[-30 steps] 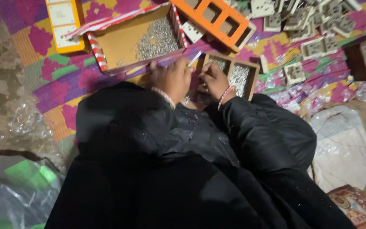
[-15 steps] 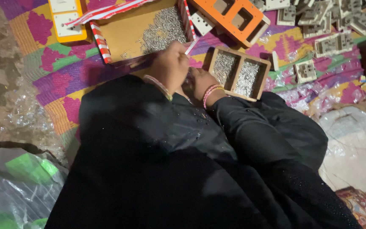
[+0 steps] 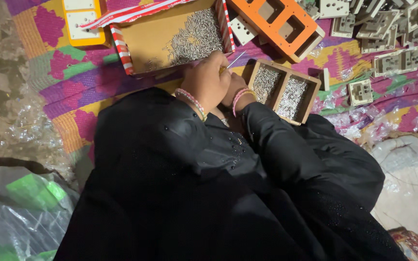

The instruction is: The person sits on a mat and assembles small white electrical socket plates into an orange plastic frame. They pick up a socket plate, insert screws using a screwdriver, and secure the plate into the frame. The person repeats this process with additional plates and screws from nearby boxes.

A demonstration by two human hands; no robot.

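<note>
My left hand (image 3: pixel 208 81) is closed in a fist over a thin metal tool (image 3: pixel 236 59) whose shaft pokes out toward the upper right. It lies just below a cardboard box with red-and-white striped edges (image 3: pixel 143 41) that holds a heap of small silver screws (image 3: pixel 194 36). My right hand (image 3: pixel 238 91) is tucked against the left and mostly hidden; what it holds does not show. It rests at the left edge of a small wooden two-compartment box (image 3: pixel 313 96) filled with small screws. Both wrists wear bead bracelets, and both sleeves are black.
An orange plastic frame (image 3: pixel 286 24) lies at the top. A yellow switch plate (image 3: pixel 81 21) is at top left, and several pale switch parts (image 3: pixel 388 34) are scattered at top right on a colourful woven mat (image 3: pixel 73 82). Clear plastic bags (image 3: pixel 20 212) lie left and a white sack (image 3: pixel 402 188) right.
My hands have drawn together, the left now covering most of the right, and have shifted from the wooden box toward the cardboard box. The view has shifted slightly.
</note>
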